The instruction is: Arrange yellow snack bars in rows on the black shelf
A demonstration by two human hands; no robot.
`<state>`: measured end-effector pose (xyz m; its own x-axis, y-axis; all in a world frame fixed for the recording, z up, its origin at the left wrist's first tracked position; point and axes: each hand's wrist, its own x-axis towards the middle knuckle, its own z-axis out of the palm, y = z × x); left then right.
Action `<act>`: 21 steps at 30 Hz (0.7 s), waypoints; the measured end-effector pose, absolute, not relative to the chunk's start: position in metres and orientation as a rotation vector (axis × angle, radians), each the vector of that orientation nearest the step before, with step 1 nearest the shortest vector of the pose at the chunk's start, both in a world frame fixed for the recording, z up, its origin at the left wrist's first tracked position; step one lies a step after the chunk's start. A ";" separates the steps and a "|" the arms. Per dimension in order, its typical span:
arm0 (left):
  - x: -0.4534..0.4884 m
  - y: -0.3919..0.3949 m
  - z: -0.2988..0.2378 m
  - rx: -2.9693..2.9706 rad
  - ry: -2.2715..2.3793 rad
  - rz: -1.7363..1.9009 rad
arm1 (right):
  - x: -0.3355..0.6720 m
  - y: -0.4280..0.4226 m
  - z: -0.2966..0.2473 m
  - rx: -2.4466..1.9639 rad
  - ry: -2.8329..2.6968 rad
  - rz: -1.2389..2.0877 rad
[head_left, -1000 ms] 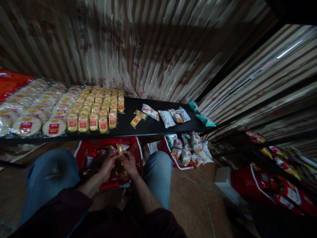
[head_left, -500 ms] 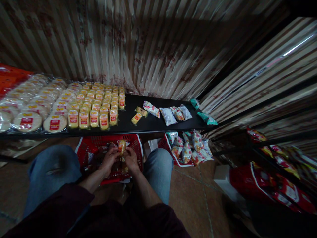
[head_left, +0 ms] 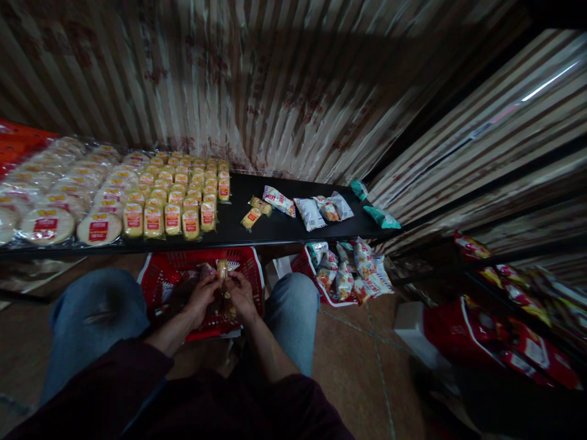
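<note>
My left hand (head_left: 200, 299) and my right hand (head_left: 241, 295) are closed together on a small yellow snack packet (head_left: 222, 268), held upright above a red basket (head_left: 250, 264) that sits on the floor between my knees. More packets lie dimly inside the basket under my hands. Just beyond, a low black shelf (head_left: 275, 231) carries rows of yellow packets with red labels (head_left: 172, 218) and round wrapped cakes (head_left: 47, 223) at the left.
Loose snack bags (head_left: 310, 213) and two teal packets (head_left: 381, 216) lie on the shelf's right part. A second red basket of bags (head_left: 347, 272) stands on the tiled floor at right. Red packs fill a rack (head_left: 509, 342) far right. Striped wall behind.
My hands stayed over the basket, turning the yellow packet slightly; it rose a little half a second ago and sits a bit lower now. The view shifted slightly.
</note>
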<state>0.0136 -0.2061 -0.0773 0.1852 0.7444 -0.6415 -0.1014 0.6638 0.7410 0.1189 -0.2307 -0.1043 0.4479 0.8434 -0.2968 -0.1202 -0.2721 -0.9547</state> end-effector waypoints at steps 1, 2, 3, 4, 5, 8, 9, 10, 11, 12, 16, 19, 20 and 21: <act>0.014 -0.206 -0.077 0.622 1.257 0.652 | 0.119 -0.231 -0.104 -1.567 -0.648 1.068; 0.013 -0.206 -0.076 0.616 1.258 0.649 | 0.118 -0.231 -0.104 -1.564 -0.644 1.068; 0.013 -0.206 -0.075 0.609 1.254 0.646 | 0.118 -0.231 -0.103 -1.561 -0.643 1.069; 0.013 -0.206 -0.075 0.604 1.248 0.642 | 0.117 -0.231 -0.102 -1.556 -0.643 1.070; 0.013 -0.205 -0.074 0.601 1.241 0.640 | 0.117 -0.231 -0.101 -1.552 -0.643 1.074; 0.013 -0.205 -0.072 0.603 1.234 0.653 | 0.116 -0.230 -0.099 -1.545 -0.656 1.066; 0.013 -0.205 -0.071 0.606 1.236 0.658 | 0.115 -0.230 -0.098 -1.545 -0.659 1.057; 0.013 -0.205 -0.071 0.611 1.240 0.660 | 0.115 -0.230 -0.098 -1.547 -0.662 1.047; 0.013 -0.206 -0.070 0.618 1.246 0.658 | 0.115 -0.230 -0.098 -1.550 -0.662 1.038; 0.014 -0.206 -0.070 0.626 1.250 0.660 | 0.115 -0.230 -0.097 -1.552 -0.662 1.033; 0.015 -0.208 -0.071 0.691 1.238 0.719 | 0.115 -0.230 -0.099 -1.530 -0.679 1.036; 0.016 -0.207 -0.075 0.767 1.209 0.782 | 0.115 -0.229 -0.102 -1.506 -0.694 1.038; 0.016 -0.207 -0.077 0.796 1.202 0.795 | 0.116 -0.229 -0.103 -1.500 -0.693 1.039; 0.016 -0.207 -0.080 0.829 1.197 0.805 | 0.116 -0.229 -0.103 -1.497 -0.693 1.042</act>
